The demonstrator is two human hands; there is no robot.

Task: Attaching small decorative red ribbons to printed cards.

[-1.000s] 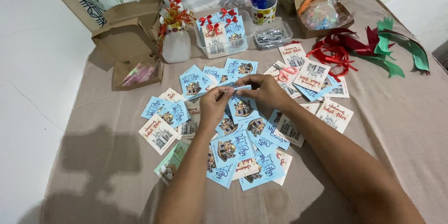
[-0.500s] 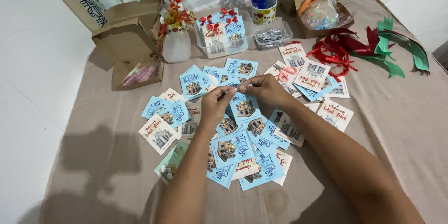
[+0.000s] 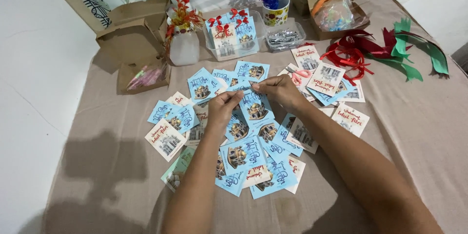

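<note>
Both my hands meet over a spread of small blue and white printed cards (image 3: 243, 153) on a beige cloth. My left hand (image 3: 223, 108) and my right hand (image 3: 279, 91) pinch the top edge of one blue card (image 3: 254, 107) between their fingertips, holding it just above the pile. What exactly sits between the fingertips is too small to tell. More cards lie to the left (image 3: 168, 134) and to the right (image 3: 350, 119) of my arms.
At the back stand two open cardboard boxes (image 3: 134, 37) (image 3: 331, 0), a white vase with red flowers (image 3: 184, 44), a clear tray of finished cards with red bows (image 3: 233, 37), a cup of purple flowers (image 3: 274, 10), red ribbon (image 3: 351, 54) and green ribbon (image 3: 414, 51). Small scissors (image 3: 298, 74) lie by my right hand.
My hands have stayed over the same blue card; the fingertips have drawn slightly apart along its top edge. Nothing else has moved.
</note>
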